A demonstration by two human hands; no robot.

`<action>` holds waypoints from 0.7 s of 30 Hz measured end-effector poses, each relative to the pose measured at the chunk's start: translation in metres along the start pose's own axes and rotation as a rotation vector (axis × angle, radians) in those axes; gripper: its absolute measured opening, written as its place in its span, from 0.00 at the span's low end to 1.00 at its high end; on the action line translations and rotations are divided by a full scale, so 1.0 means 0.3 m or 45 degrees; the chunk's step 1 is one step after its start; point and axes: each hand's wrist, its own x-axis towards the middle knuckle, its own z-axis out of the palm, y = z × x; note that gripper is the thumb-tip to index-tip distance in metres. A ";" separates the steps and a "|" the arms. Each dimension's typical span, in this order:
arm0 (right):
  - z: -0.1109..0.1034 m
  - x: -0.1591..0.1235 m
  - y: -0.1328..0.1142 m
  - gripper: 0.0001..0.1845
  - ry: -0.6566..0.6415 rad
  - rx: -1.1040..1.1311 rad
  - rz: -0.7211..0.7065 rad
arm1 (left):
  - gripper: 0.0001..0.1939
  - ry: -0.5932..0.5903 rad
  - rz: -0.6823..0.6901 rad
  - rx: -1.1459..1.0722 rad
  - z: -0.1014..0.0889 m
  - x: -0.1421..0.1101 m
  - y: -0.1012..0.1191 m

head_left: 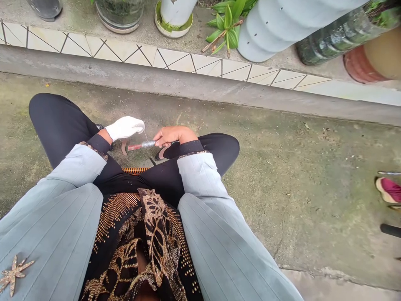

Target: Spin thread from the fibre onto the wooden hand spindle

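Observation:
My right hand (176, 135), bare, is closed around one end of a short rod (134, 147) that points left across my lap. Silvery thread or wire (148, 144) is wound in coils about the rod's middle, and its reddish end sticks out beyond them. A thin strand (145, 135) runs up from the coils to my left hand (125, 127). That hand wears a white glove, and its fingers are pinched together on the strand. Below the gloved hand, a shoe strap (124, 147) shows in part between my legs.
Ahead runs a low concrete ledge with a tiled edge (175, 61), bearing potted plants, a pale ribbed container (282, 25) and a clear plastic bottle planter (338, 39). An orange-and-black woven seat edge (135, 170) shows beneath me. A magenta shoe (388, 189) is at far right.

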 end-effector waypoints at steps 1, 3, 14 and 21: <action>0.000 -0.012 -0.004 0.12 -0.057 0.032 -0.073 | 0.11 -0.005 0.002 -0.039 0.002 0.002 -0.004; -0.006 -0.041 -0.009 0.15 -0.086 0.104 -0.227 | 0.12 0.001 -0.019 -0.148 0.013 0.006 -0.019; -0.021 -0.064 -0.001 0.12 0.782 0.611 -0.392 | 0.14 -0.055 -0.035 -0.751 0.083 0.019 -0.044; -0.022 -0.015 0.016 0.10 0.804 0.564 -0.332 | 0.17 -0.013 0.060 -0.614 0.084 0.026 -0.060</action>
